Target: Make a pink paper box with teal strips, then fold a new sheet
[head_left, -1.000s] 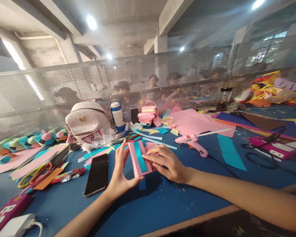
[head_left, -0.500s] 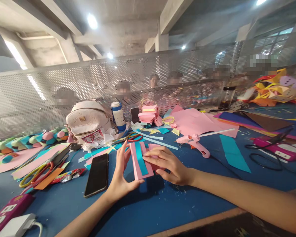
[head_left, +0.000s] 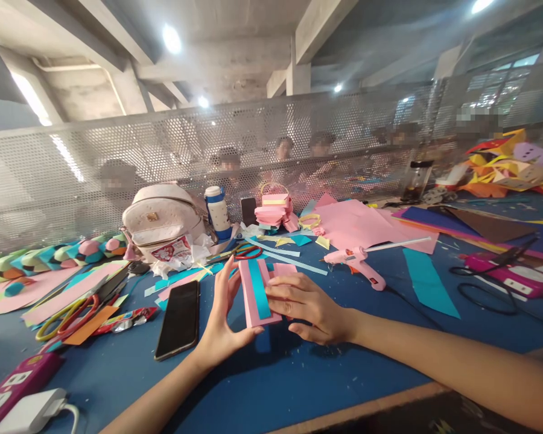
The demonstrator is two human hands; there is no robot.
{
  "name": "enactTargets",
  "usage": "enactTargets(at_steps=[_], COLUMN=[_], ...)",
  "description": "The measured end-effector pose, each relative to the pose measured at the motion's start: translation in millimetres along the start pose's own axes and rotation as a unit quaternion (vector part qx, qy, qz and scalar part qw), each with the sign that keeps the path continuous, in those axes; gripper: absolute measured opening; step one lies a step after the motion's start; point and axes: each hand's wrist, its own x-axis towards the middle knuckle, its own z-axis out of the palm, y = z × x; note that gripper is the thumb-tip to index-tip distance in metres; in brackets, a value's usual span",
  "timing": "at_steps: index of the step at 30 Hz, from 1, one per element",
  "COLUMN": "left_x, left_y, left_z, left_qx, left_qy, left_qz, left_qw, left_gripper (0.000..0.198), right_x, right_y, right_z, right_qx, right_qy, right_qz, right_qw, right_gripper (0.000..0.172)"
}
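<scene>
We see the pink paper piece (head_left: 250, 304) up in front of us, just over the blue tabletop (head_left: 326, 377) and between the two hands, its long side tipped slightly; our left hand (head_left: 221, 322) holds it, the thumb bent in against the near edge and the fingers up along the left side, so thumb and fingers stand apart with the paper clamped between them; our right hand (head_left: 319, 307) comes from the other side, its fingers close together with their tips on the right part of the piece, by the edge of the blue strip (head_left: 259, 289), while its thumb stands apart below; whether those fingers also pinch from underneath we cannot tell. As for progress, we judge that the piece is already folded into shape and that the strip is already laid lengthwise along its upper face; the pink flap (head_left: 284, 267) behind the right fingers juts out at the side and does not lie flat, so that part looks unfinished to us; whether the strip is fully stuck we cannot tell. The glue gun (head_left: 355, 260) lies on the table beyond the right hand, out of both hands; the dark phone (head_left: 178, 319) lies just beside the left wrist.
</scene>
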Motion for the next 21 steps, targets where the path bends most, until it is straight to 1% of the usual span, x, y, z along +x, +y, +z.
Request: enactTargets(at_steps=[2,7,11,18,21], left_x=[0.2,0.9,0.2,-0.1,-1.1], left_y=[-0.8,-0.7,-1.1,0.4,1.2], left_z=[-0.4,-0.6,-0.4,0.1,0.4], left_qx=[-0.008,-0.018,0.0,0.039,0.042], left_qy=[0.006,0.012,0.023,0.031,0.022], left_qz=[-0.004,-0.008,-0.007,0.005,0.02], left_qw=[1.0,1.0,1.0,0.999,0.999], left_gripper=[0.109,0.106,0.105,0.102,0.104], right_x=[0.7,1.1,-0.2,-0.4,0.1], right_y=[-0.3,-0.2,0.3,-0.8,1.6], right_z=[-0.4,-0.1,0.5,-0.8,-1.2], right_qx=[-0.002,0.011,0.009,0.017,0.009], right_qy=[-0.006,0.012,0.025,0.07,0.052], right_qz=[-0.008,-0.013,-0.008,-0.003,-0.005], right_qw=[1.0,1.0,1.0,0.997,0.999], right_gripper=[0.052,0.048,0.046,0.04,0.041])
